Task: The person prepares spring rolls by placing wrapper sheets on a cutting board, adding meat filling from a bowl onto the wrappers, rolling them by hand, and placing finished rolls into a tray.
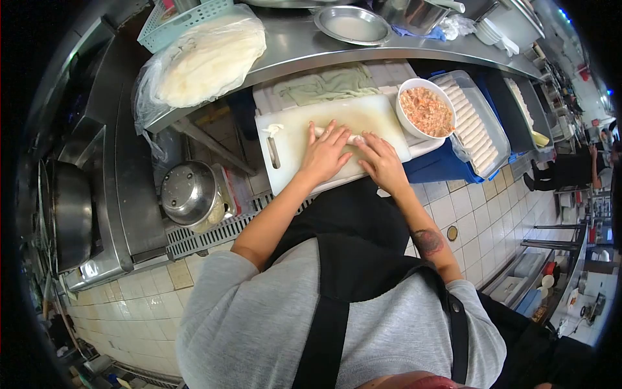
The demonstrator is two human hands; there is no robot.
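Note:
A thin, pale spring roll (353, 139) lies crosswise on the white cutting board (291, 165), mostly hidden under my fingers. My left hand (326, 155) rests on its left part, fingers stretched out and spread. At its right end, my right hand (382, 163) touches it with extended fingertips. Scraps of white wrapper (273, 129) lie by the board's handle slot. Just right of the board stands a white bowl (407, 125) of orange-pink chopped filling (427, 111). Beyond it, a clear tray (495, 139) holds several finished rolls (472, 123) in a row.
A plastic-wrapped stack of round wrappers (210, 61) sits on the steel counter (285, 55), near a metal dish (353, 26). A green cloth (327, 84) lies behind the board. At lower left is a metal bowl (188, 188). Another person (570, 170) stands far right.

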